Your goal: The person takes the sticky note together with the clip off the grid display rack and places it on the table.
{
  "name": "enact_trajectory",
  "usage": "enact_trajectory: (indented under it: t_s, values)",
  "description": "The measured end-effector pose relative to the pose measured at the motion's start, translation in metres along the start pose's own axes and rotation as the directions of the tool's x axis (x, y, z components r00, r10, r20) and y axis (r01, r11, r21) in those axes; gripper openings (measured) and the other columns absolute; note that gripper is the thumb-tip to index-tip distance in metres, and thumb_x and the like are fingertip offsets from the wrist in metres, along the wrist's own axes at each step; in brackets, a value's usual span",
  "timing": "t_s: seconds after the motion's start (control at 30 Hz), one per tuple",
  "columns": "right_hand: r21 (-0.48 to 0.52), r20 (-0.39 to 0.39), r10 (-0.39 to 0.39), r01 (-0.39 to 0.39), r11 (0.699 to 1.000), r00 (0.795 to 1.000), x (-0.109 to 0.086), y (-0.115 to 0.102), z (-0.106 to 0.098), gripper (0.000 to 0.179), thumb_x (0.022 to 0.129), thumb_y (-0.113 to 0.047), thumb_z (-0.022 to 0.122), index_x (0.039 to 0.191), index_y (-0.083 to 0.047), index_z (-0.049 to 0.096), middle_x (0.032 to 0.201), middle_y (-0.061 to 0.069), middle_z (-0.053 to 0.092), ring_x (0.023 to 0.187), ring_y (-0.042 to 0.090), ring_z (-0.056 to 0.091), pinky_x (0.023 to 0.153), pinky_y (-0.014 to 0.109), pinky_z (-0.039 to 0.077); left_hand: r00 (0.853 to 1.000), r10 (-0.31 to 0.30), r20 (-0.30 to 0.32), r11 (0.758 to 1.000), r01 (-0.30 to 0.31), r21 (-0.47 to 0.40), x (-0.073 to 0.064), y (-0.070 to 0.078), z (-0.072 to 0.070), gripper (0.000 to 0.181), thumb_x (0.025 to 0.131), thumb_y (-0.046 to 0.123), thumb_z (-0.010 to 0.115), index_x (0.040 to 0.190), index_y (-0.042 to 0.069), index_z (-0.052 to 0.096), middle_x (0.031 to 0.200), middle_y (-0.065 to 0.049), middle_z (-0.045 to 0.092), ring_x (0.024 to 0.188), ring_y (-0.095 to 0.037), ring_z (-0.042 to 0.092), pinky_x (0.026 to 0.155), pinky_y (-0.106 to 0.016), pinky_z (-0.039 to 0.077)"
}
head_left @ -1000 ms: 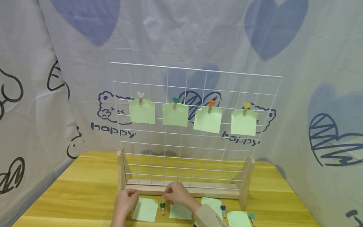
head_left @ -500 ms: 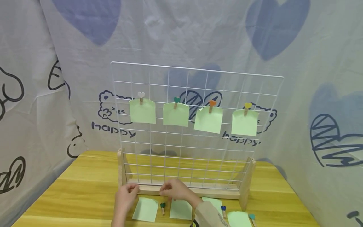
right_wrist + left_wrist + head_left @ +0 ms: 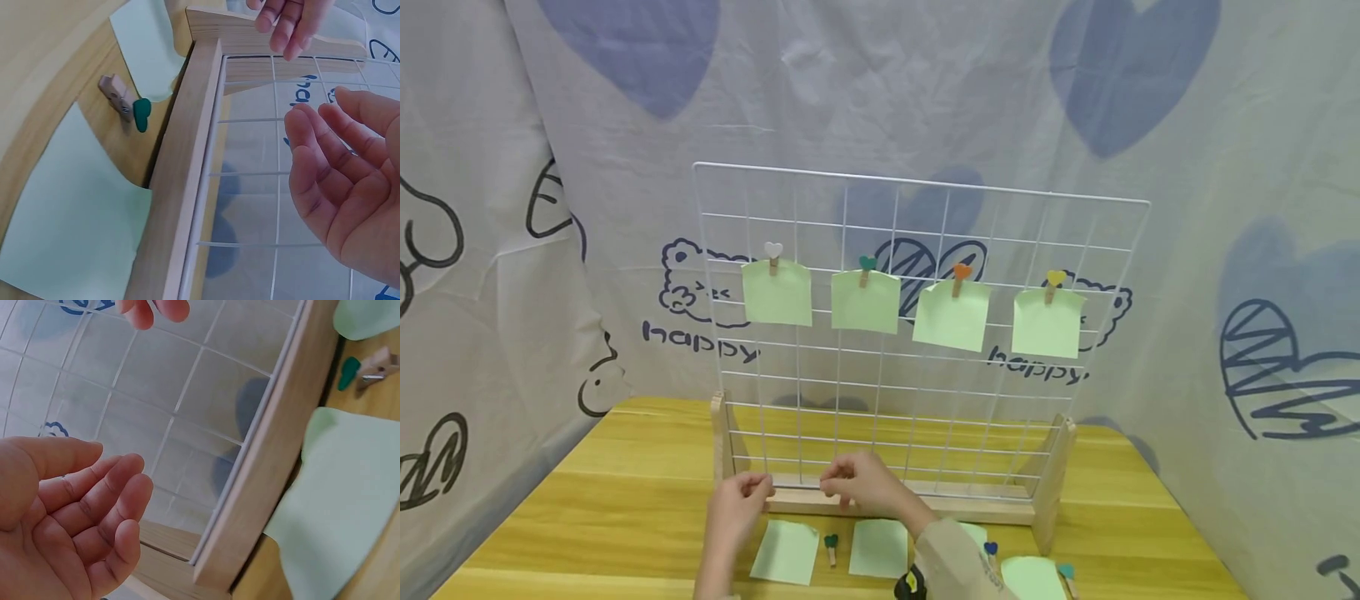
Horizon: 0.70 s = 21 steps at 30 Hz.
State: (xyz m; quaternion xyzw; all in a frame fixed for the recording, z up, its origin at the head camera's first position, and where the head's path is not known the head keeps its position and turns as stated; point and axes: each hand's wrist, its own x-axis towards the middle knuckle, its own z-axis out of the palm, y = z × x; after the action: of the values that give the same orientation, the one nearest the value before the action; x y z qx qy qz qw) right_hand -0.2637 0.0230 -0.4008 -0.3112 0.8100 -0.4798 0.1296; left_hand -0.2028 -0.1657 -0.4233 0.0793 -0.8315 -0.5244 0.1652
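In the head view my left hand (image 3: pixel 737 510) hovers at the left foot of a white wire grid (image 3: pixel 857 387), fingers loosely curled. My right hand (image 3: pixel 867 483) is held a little to its right, before the grid's wooden base (image 3: pixel 940 505). Neither hand holds anything; both palms show bare in the wrist views. Below them lie pale green paper notes, one on the left (image 3: pixel 785 553) and one in the middle (image 3: pixel 878 550). Between these two notes lies a small wooden clothespin with a dark green heart (image 3: pixel 831 550). The left wrist view shows that clothespin (image 3: pixel 377 367) beyond the nearer note (image 3: pixel 344 487).
Several green notes hang in a row on the grid, clipped by heart clothespins: white (image 3: pixel 773 257), green (image 3: pixel 867 268), orange (image 3: pixel 961 277) and yellow (image 3: pixel 1055 283). More notes (image 3: pixel 1033 577), a blue-heart clothespin (image 3: pixel 991 550) and a teal-heart one (image 3: pixel 1066 573) lie at right. Patterned cloth surrounds the table.
Both hands have risen, away from the notes toward the grid's base. The middle note, partly covered by the right hand before, is now in full view. The hung notes stay put.
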Motion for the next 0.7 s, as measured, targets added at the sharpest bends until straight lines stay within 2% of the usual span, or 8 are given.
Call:
enact_trajectory:
  t_s: [0.1, 0.33, 0.7]
  values:
    - [-0.015, 0.004, -0.012, 0.012, 1.000, 1.000, 0.001, -0.004, -0.002, 0.010, 0.085, -0.012, 0.060, 0.083, -0.004, 0.064, 0.073, 0.007, 0.063, 0.060, 0.035, 0.060, 0.042, 0.021, 0.040, 1.000, 0.012, 0.000, 1.000, -0.012, -0.007, 0.003, 0.004, -0.001, 0.020, 0.086, 0.006, 0.053, 0.092, -0.012, 0.061, 0.073, -0.010, 0.064, 0.059, -0.018, 0.059, 0.052, -0.027, 0.047]
    - [-0.072, -0.001, -0.035, 0.035, 0.997, 0.999, 0.005, -0.009, -0.005, 0.010, 0.085, -0.011, 0.059, 0.084, -0.004, 0.064, 0.071, 0.006, 0.062, 0.052, 0.017, 0.058, 0.043, 0.020, 0.042, 1.000, 0.026, -0.004, 1.000, -0.026, -0.008, 0.007, 0.009, -0.002, 0.021, 0.086, 0.006, 0.053, 0.093, -0.012, 0.061, 0.075, -0.012, 0.064, 0.059, -0.017, 0.059, 0.052, -0.026, 0.046]
    - [-0.040, -0.035, -0.043, 0.041, 0.998, 0.998, 0.009, -0.023, -0.010, 0.012, 0.084, -0.011, 0.060, 0.086, 0.000, 0.064, 0.073, 0.009, 0.063, 0.054, 0.023, 0.058, 0.042, 0.023, 0.040, 1.000, 0.031, 0.004, 0.999, -0.031, -0.010, 0.016, 0.025, -0.004, 0.024, 0.088, 0.011, 0.053, 0.096, -0.009, 0.062, 0.078, -0.012, 0.064, 0.064, -0.019, 0.060, 0.054, -0.027, 0.044]
